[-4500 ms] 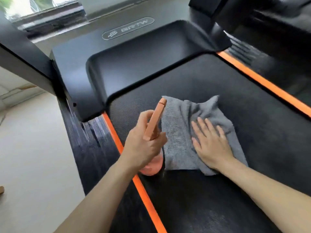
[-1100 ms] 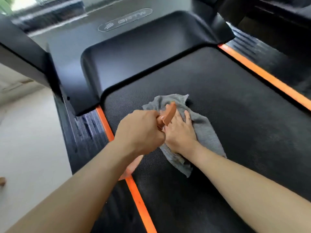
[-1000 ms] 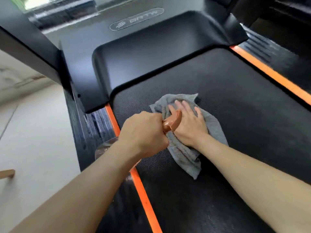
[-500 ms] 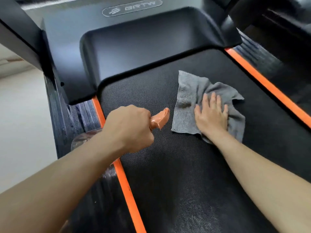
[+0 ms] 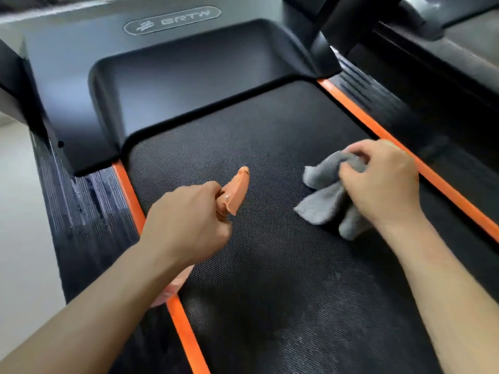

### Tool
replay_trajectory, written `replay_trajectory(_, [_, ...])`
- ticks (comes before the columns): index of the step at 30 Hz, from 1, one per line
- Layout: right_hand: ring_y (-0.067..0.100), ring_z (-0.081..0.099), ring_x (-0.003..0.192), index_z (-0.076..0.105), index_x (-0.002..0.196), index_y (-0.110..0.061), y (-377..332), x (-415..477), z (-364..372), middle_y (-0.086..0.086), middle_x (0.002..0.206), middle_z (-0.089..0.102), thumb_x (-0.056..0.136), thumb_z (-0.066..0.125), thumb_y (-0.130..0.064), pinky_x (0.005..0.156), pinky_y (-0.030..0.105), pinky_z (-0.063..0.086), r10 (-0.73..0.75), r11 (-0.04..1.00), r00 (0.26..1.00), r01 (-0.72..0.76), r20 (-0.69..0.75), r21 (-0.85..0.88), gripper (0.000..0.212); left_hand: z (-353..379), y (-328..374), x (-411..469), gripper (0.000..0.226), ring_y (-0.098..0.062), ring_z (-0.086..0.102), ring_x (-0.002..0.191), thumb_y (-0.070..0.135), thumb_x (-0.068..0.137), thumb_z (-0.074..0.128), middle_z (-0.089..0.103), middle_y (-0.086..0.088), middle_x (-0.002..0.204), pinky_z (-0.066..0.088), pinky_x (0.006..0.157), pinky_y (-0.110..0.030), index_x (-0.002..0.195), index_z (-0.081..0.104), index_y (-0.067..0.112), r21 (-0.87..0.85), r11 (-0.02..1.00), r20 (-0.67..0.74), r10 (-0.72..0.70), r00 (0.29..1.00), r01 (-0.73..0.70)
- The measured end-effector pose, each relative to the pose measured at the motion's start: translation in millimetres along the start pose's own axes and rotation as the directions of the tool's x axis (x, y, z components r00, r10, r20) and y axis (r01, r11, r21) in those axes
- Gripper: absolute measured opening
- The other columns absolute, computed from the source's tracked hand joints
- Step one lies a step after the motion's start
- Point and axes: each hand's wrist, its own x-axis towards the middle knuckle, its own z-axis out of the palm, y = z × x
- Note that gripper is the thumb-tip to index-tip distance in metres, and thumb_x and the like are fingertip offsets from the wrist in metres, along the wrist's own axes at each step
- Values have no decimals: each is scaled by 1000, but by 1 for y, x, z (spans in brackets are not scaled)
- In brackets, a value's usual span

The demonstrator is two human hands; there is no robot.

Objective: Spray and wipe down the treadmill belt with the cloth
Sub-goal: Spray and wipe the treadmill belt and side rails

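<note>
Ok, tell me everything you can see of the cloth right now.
The cloth is grey, soft and towel-like, bunched into loose folds rather than spread flat. The right hand grips its upper part, fingers curled round it; two folds stick out below and left. It sits on the right side of the black belt, near the orange strip.

Two hands over the treadmill belt [image 5: 270, 265], cloth at the right and spray bottle at the left.

The cloth [image 5: 324, 201] rested on the belt near the right edge strip [image 5: 432, 174], gripped in a bunch by the right hand [image 5: 383, 182]. The left hand [image 5: 189, 222] held the spray bottle [image 5: 235, 190] over the left half of the belt, nozzle toward the far end, well apart from the cloth. The motor cover [image 5: 189, 85] sat at the far end of the belt. The left side rail [image 5: 86, 211] ran outside the left edge strip [image 5: 129, 195], with the floor [image 5: 19, 211] further left. An upright post [image 5: 345, 25] stood at the far right.
</note>
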Motion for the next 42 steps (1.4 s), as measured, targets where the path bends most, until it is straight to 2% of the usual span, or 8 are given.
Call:
replay_trajectory(2, [30,58,102,68,115,-19,-20,-23,1,7,106,61,86,68,-26,85,38,47,-249,953,923,287,292,-96,30,-3,9,-2,17,-32,62,86,35,74,58,55,5,77,33,64,-33,79,44,27,-10,1000,-5,-3,1000,3])
replay_trajectory(6, [10,55,119,59,134,-36,-48,-80,6,-11,127,64,97,56,-36,101,36,46,-374,888,370,409,851,213,37,-7,22,-11,19,-28,60,85,36,75,59,49,9,77,33,64,-33,82,44,27,-9,1000,-12,8,1000,-8])
replay_trajectory(11, [24,61,104,66,115,-23,12,-64,16,1,106,66,95,60,-26,87,36,46,-14,997,940,-12,340,73,22,-5,25,-24,16,-23,54,72,34,75,58,54,9,75,35,62,-33,83,47,26,-73,997,-5,36,999,-36])
replay_trajectory(16, [31,52,119,48,129,-22,41,-73,46,7,125,51,93,60,-48,88,41,44,221,969,779,-109,587,-221,46,-2,37,-29,23,-17,51,67,35,67,50,53,13,71,39,62,-33,89,55,29,-229,970,-81,70,994,-87])
replay_trajectory(25, [28,55,94,63,92,-15,11,-64,42,6,100,52,89,66,-36,68,36,44,-116,934,927,224,357,-279,22,28,30,-32,45,2,53,73,24,78,55,55,16,85,38,74,-6,122,60,15,-500,852,-272,14,962,-154])
replay_trajectory(32, [31,41,124,46,125,-17,26,-63,70,10,129,43,88,51,-66,99,48,38,223,925,846,-26,485,-380,61,28,12,-38,53,-16,64,71,20,83,61,62,10,93,56,77,-38,117,51,60,-724,678,-290,-130,948,-129])
replay_trajectory(37, [23,-24,150,7,156,-39,-19,-96,106,6,165,-19,69,2,-84,118,62,-5,-153,902,632,403,760,-154,98,27,5,-31,45,-14,62,66,28,78,58,64,8,91,56,68,-40,114,53,55,-688,703,-296,-44,954,-181])
replay_trajectory(42, [24,-20,151,6,147,-60,-13,-50,122,-10,166,-13,83,-5,-83,118,60,-1,-278,920,572,390,772,42,69,22,-20,-7,43,-18,67,75,19,78,60,69,10,96,58,72,-47,114,58,43,-748,654,-285,-165,944,-111])
